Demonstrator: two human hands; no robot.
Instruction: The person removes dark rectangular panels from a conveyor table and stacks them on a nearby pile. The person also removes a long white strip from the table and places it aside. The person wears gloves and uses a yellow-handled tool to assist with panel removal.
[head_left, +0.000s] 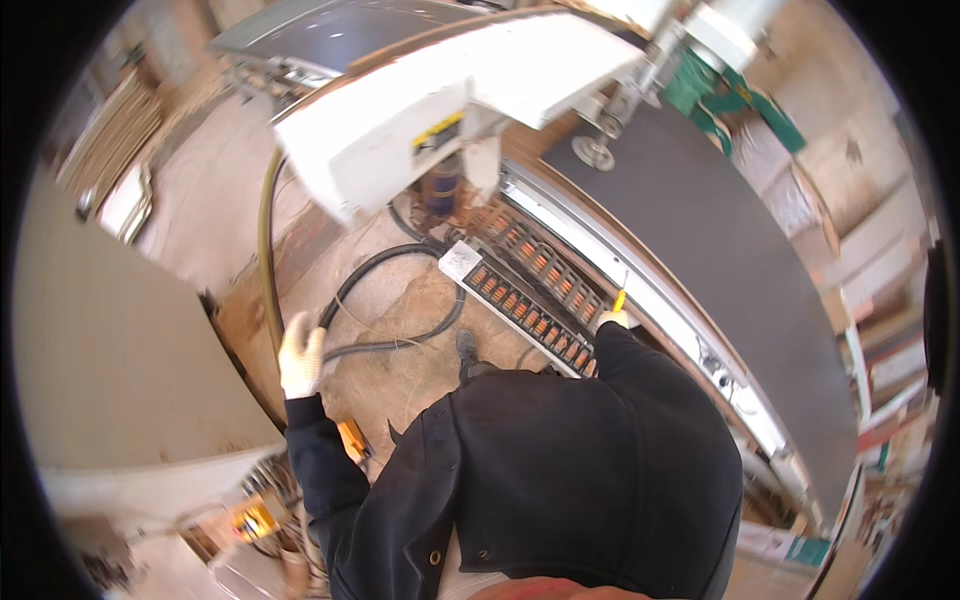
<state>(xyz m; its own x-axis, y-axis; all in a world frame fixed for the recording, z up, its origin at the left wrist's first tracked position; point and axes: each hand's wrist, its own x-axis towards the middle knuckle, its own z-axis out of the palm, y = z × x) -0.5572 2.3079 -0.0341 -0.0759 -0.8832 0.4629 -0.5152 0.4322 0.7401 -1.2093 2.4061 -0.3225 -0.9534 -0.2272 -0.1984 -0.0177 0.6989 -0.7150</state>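
My right hand (612, 319), in a pale work glove, is closed around a small yellow-handled tool (619, 299) with a thin tip pointing up and away. It is beside the long metal rail (625, 268) of a machine, just past the end of a grey track (520, 317) lined with black and orange rollers. Off to the left, my left hand (301, 357) wears a similar glove and holds nothing, its fingers stretched out. It is near a black hose (375, 258) looped above the floor. The exact kind of the yellow tool is too small to make out.
A white machine head (390, 130) overhangs the track, with a dark panel (700, 220) on the right. At left stands a large beige cabinet (130, 330). A yellow-green hose (266, 250) hangs beside it. An orange object (352, 440) is below my left hand.
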